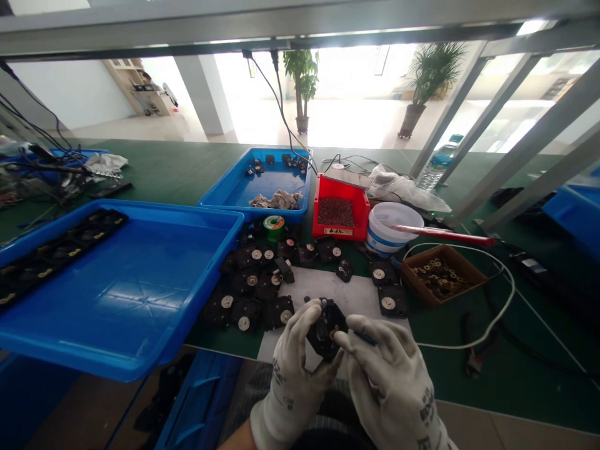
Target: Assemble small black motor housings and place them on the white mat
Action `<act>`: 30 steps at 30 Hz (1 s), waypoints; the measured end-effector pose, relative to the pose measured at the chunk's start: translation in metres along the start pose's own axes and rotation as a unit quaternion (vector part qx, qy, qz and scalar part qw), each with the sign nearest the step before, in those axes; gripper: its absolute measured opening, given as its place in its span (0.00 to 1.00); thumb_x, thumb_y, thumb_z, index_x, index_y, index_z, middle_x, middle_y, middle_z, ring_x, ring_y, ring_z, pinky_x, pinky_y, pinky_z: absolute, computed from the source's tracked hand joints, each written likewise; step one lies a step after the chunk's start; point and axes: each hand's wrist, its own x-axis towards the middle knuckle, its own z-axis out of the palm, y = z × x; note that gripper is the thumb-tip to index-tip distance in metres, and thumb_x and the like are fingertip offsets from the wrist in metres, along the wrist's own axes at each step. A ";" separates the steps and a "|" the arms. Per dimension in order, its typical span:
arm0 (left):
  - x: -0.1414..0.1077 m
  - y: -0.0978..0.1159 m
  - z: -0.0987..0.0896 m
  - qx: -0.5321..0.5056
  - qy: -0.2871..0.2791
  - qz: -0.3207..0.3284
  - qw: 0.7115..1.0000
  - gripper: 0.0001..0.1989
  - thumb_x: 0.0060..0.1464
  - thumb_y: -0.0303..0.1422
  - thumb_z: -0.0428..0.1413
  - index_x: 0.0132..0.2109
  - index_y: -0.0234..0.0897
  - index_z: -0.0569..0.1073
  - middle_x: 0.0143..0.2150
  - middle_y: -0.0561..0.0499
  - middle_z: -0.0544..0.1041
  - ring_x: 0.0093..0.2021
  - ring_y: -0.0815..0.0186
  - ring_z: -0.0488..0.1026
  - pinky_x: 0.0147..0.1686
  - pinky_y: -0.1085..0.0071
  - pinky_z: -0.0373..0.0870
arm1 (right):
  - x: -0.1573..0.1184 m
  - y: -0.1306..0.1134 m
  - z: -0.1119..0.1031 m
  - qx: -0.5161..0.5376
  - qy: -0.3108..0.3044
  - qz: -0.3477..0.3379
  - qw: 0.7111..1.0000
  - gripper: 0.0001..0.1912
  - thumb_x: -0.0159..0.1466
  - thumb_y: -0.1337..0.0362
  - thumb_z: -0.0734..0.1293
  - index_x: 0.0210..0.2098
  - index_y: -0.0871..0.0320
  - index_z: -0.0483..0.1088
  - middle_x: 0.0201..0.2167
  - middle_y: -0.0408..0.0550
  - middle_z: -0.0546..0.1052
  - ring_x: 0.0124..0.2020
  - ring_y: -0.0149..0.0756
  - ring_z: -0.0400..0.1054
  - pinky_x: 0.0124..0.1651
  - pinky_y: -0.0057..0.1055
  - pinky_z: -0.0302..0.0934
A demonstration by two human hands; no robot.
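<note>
Both gloved hands work close together just above the desk. The left hand clamps a black part, roughly eight-sided with a round centre, between thumb and fingers, tilting it toward the face of the wearer. The right hand closes its fingers around a thin dark tool, whose tip meets the part; the contact point is partly hidden. The part sits in the air over a white sheet, touching neither sheet nor desk. With both hands this close, the grip looks steady; keeping the wrists low and the tool tip on the centre would serve well.

Similar black parts with silver discs lie scattered left of the sheet and along its far edge. Farther left, a wide blue tray holds a row of them. Beyond the sheet stand a green-ringed spool, a red bin of dark granules, a white tub, and a cardboard tray of brass rings. A white cable curves across the green desk. A second blue tray holds more parts and a rag. Past the desk, potted plants stand on a bright floor.
</note>
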 end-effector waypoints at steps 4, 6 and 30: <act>0.001 0.001 0.000 -0.011 -0.002 0.016 1.000 0.24 0.67 0.37 0.60 0.64 0.33 0.66 0.56 0.34 0.81 0.59 0.52 0.80 0.56 0.58 0.82 | 0.003 0.002 0.006 -0.021 -0.010 -0.054 0.998 0.20 0.66 0.77 0.63 0.47 0.51 0.79 0.51 0.51 0.81 0.47 0.47 0.73 0.42 0.43 0.74; 0.000 0.000 0.000 -0.013 -0.006 0.013 1.000 0.25 0.66 0.37 0.61 0.65 0.35 0.66 0.56 0.35 0.81 0.58 0.52 0.81 0.54 0.57 0.83 | 0.004 0.004 0.005 -0.015 -0.015 -0.061 0.998 0.20 0.66 0.77 0.63 0.48 0.51 0.79 0.50 0.51 0.82 0.46 0.46 0.74 0.40 0.41 0.74; -0.005 -0.006 -0.012 -0.001 -0.014 -0.057 0.998 0.27 0.67 0.45 0.59 0.66 0.40 0.66 0.57 0.39 0.81 0.57 0.52 0.82 0.56 0.53 0.82 | 0.013 0.006 0.001 -0.007 -0.005 -0.079 0.997 0.22 0.66 0.77 0.62 0.54 0.54 0.77 0.49 0.51 0.83 0.46 0.43 0.74 0.43 0.39 0.71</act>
